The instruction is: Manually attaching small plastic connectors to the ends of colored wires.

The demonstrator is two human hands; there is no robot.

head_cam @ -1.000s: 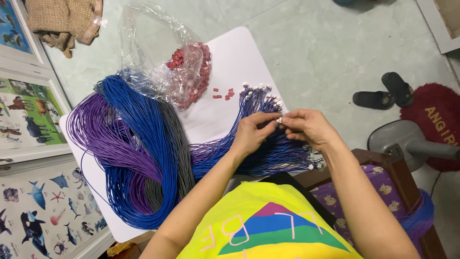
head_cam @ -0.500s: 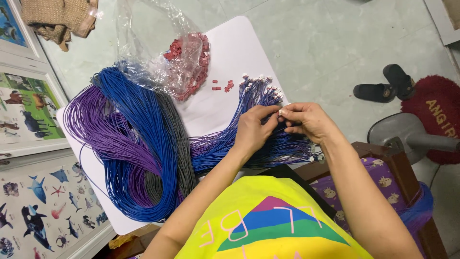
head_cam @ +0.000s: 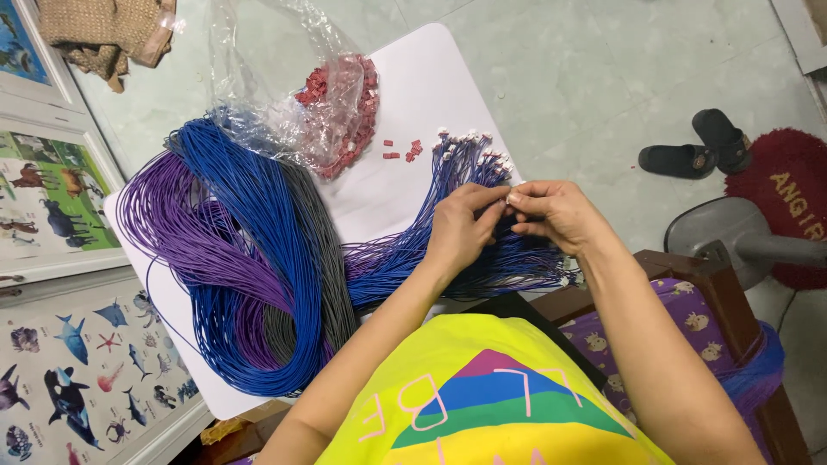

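Wires in blue and purple with small white end connectors [head_cam: 465, 172] lie fanned over the right part of the white worktop [head_cam: 431, 69], and both hands meet above them. The left hand [head_cam: 461, 228] and the right hand [head_cam: 556, 211] each have a narrow grip, fingertips pinched together on something small where they touch; what it is cannot be made out, though it sits right at the wire bundle. A few loose red pieces [head_cam: 401, 151] lie on the worktop just beyond the connector ends. Beside them a clear plastic bag [head_cam: 284, 86] lies open and crumpled, holding a heap of the same red pieces [head_cam: 345, 103]. Left of the hands, big coils of blue [head_cam: 250, 258], purple [head_cam: 172, 224] and grey wire [head_cam: 319, 250] overlap. On the tiled floor to the right sit black sandals [head_cam: 698, 146] and a red mat [head_cam: 788, 194].
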